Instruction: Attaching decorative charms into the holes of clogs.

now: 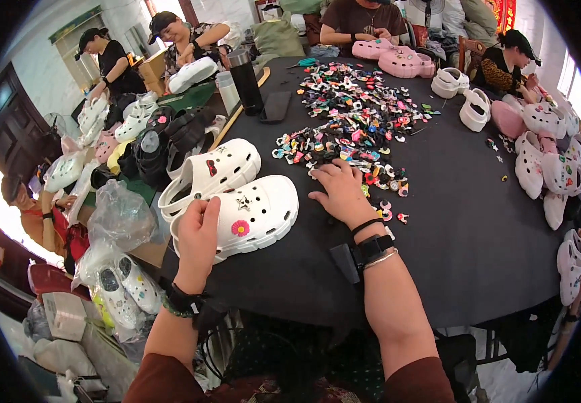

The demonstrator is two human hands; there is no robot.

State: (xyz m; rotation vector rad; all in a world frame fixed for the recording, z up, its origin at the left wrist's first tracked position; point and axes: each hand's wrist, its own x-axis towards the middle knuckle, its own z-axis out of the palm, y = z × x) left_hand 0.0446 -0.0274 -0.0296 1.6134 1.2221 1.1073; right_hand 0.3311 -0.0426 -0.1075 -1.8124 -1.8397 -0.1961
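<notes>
My left hand [197,235] is closed on the heel side of a white clog [267,205], thumb on top. A silver star and a pink flower charm [240,228] sit in that clog's holes. Just behind it lies a second white clog [238,163], with a dark red charm and a star-shaped one on it. My right hand [343,193] rests at the near edge of a heap of small colourful shoe charms [364,114], thumb apart and fingers stretched over the pieces. Whether a fingertip touches a particular charm is hidden.
A black bottle [245,84] and a dark phone [275,107] stand and lie left of the heap. Pink clogs [408,62], white clogs [475,109] and a pile of decorated clogs [539,161] line the far and right edges. Bagged shoes [126,285] hang at left. Several people work around.
</notes>
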